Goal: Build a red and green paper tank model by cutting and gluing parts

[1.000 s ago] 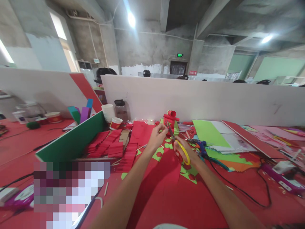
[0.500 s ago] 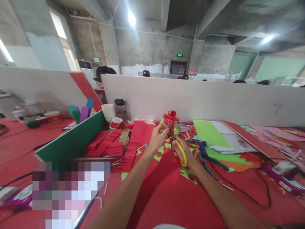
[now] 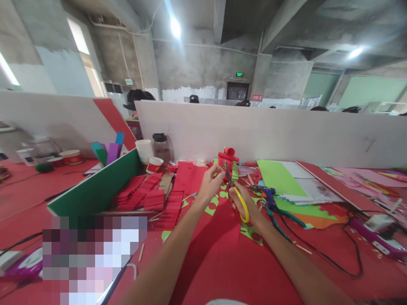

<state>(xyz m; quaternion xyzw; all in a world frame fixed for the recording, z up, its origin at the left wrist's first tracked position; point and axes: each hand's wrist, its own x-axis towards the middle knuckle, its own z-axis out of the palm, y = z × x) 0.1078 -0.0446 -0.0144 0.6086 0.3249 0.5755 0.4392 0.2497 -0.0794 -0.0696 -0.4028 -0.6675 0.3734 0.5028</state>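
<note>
My right hand (image 3: 239, 199) is closed around the yellow handles of a pair of scissors (image 3: 244, 207), whose dark blades point up and away from me. Beside the blades, the thumb and fingers of my left hand (image 3: 212, 180) are pinched together; whatever sits between them is too small to name. Just beyond both hands stands a red paper figure (image 3: 227, 155) made of rolled tubes, with green paper at its sides. Under my hands lie a red paper sheet (image 3: 219, 224) and green paper scraps with round holes (image 3: 211, 207).
Stacked red paper strips (image 3: 140, 190) lie left, beside a green board (image 3: 95, 182). Paper cups (image 3: 154, 165) and a bottle (image 3: 161, 146) stand behind. To the right are a blue glue gun (image 3: 269, 192), pliers (image 3: 292, 217), green sheets (image 3: 281, 176) and a purple power strip (image 3: 378, 239). A white partition (image 3: 270, 131) runs across the back.
Almost nothing differs. The view has shifted very slightly, while both hands and the scissors keep the same position.
</note>
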